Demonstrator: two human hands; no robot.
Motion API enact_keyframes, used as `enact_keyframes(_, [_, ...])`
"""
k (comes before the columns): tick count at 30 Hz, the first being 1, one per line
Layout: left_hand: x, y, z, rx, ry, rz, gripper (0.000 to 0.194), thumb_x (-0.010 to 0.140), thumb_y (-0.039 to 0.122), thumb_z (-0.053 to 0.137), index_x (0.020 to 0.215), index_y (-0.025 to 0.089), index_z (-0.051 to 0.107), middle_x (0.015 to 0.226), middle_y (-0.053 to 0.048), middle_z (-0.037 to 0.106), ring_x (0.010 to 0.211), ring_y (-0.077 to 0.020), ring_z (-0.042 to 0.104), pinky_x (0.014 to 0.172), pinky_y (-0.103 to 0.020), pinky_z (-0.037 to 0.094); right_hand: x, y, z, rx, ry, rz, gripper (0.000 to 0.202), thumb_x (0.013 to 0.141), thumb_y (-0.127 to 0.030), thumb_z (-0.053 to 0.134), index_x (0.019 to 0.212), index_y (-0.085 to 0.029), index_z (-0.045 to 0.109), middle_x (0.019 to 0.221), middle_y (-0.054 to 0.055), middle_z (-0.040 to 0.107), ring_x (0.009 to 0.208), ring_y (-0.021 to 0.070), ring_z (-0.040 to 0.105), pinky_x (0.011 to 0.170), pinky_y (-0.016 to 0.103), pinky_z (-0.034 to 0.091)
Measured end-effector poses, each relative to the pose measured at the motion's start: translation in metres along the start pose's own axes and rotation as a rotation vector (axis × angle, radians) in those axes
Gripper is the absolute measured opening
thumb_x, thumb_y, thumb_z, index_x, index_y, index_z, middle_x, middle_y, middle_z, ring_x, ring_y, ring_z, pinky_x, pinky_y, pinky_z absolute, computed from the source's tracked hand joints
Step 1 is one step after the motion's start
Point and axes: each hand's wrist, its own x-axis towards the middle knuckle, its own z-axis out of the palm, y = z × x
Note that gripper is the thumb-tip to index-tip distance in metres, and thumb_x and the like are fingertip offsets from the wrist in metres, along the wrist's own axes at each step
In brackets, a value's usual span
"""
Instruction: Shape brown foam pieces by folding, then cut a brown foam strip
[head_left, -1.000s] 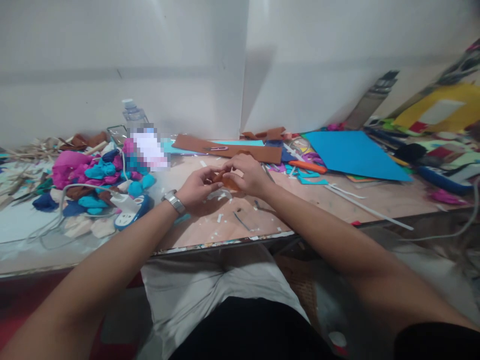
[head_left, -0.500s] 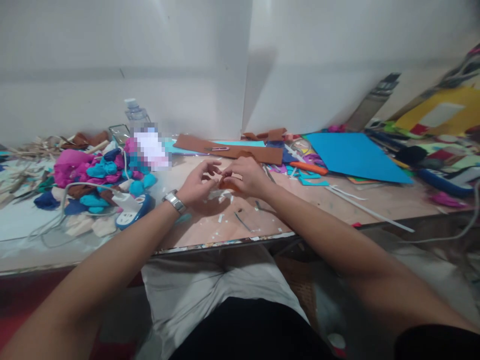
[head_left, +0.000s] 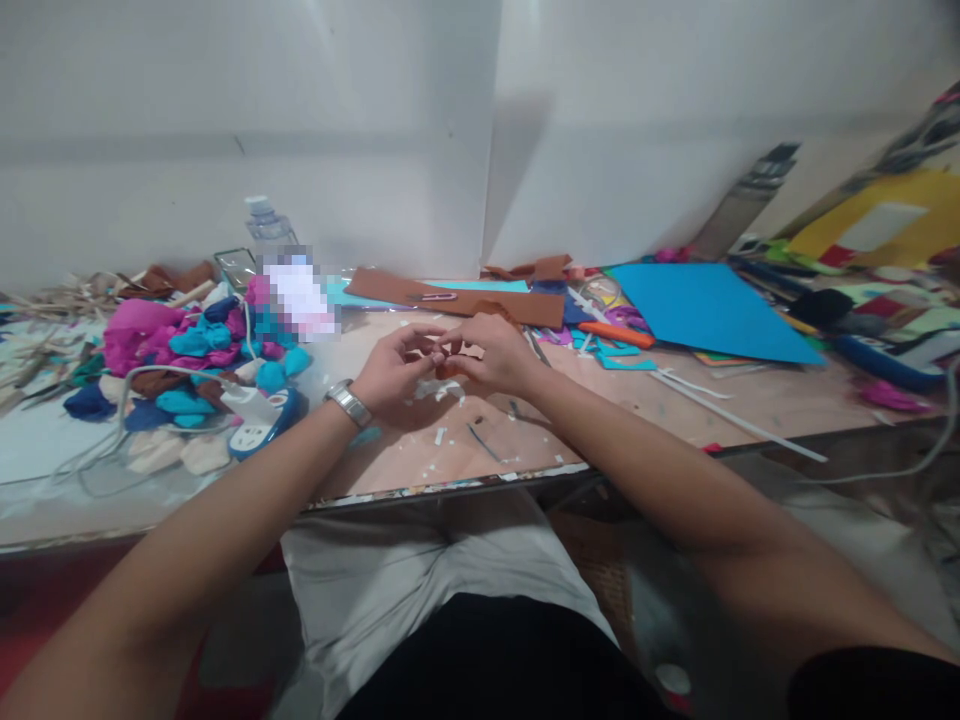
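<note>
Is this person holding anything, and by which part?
A small brown piece seems held in the right hand, the left hand touching or nearly touching it. Hands hide most of it, so the gripped part cannot be told.

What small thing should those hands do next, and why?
Perhaps give the brown piece a slight, gentle turn: the fingers of the left hand and the right hand come together at it and hide most of it, so turning it might bring more of it into view.
</note>
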Motion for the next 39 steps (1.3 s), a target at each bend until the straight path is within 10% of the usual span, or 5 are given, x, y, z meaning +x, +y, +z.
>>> enact_keyframes(10, [0.000, 0.004, -0.001, 0.080, 0.083, -0.005, 0.039, 0.081, 0.049, 0.080, 0.097, 0.015, 0.074, 0.099, -0.010, 0.077, 0.086, -0.0197, 0.071, 0.079, -0.032, 0.058, -0.001, -0.007, -0.005, -0.017, 0.042, 0.109, 0.012, 0.088, -0.031, 0.076, 0.081, -0.021, 0.078, 0.084, 0.003, 0.078, 0.083, 0.0213, 0.066, 0.082, 0.035, 0.042])
enact_keyframes(39, [-0.001, 0.000, -0.003, 0.052, 0.042, -0.053, 0.037, 0.081, 0.048, 0.081, 0.099, 0.016, 0.075, 0.097, -0.010, 0.079, 0.085, -0.0208, 0.073, 0.077, -0.032, 0.058, -0.002, -0.005, -0.004, -0.031, 0.015, 0.105, 0.012, 0.089, -0.031, 0.073, 0.083, -0.022, 0.078, 0.083, 0.002, 0.079, 0.085, 0.0218, 0.066, 0.084, 0.036, 0.042])
